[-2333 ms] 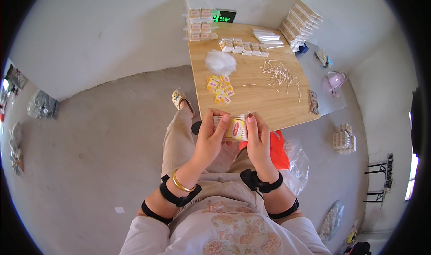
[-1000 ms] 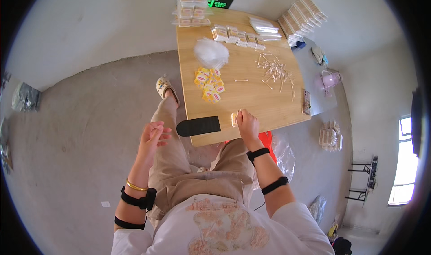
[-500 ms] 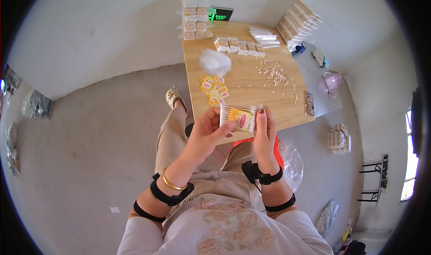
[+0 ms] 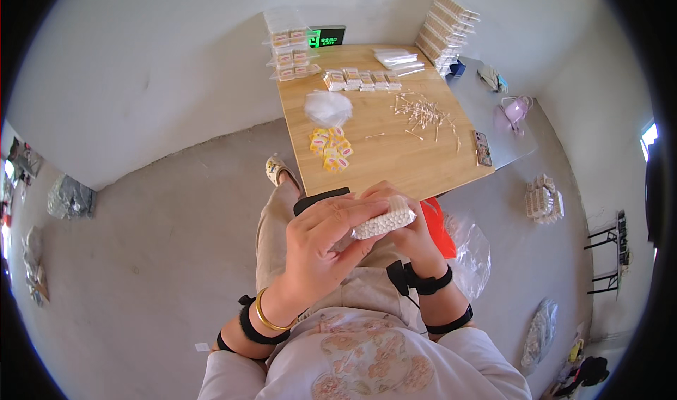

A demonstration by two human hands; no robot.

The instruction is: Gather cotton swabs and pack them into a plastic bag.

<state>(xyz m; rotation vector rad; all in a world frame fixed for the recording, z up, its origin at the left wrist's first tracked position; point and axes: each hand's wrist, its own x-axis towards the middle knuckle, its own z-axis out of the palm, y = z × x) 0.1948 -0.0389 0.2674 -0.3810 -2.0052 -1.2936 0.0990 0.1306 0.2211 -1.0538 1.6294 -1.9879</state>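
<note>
A clear pack of cotton swabs (image 4: 384, 223) is held up in front of my body, its row of white cotton tips turned toward me. My left hand (image 4: 324, 234) is closed on the pack's left side, fingers over its top and thumb below. Around the far right side of it my right hand (image 4: 409, 220) is wrapped, its fingers partly hidden behind. Beyond the hands, on the wooden table (image 4: 395, 167), lie a pile of yellow cards (image 4: 330, 148), a heap of clear plastic bags (image 4: 328, 109) and scattered loose cotton swabs (image 4: 427, 112).
Swab packs (image 4: 361, 80) line the table's far part, near flat plastic sleeves (image 4: 398, 60). Tall stacks of packs stand at the back left (image 4: 290, 53) and back right (image 4: 446, 30). A phone (image 4: 482, 148) lies at the right edge. A red bag (image 4: 438, 229) hangs below the table.
Both hands have drawn the pack nearer my body and tipped it, so its tip end shows instead of the face with the yellow card. The view has shifted slightly.
</note>
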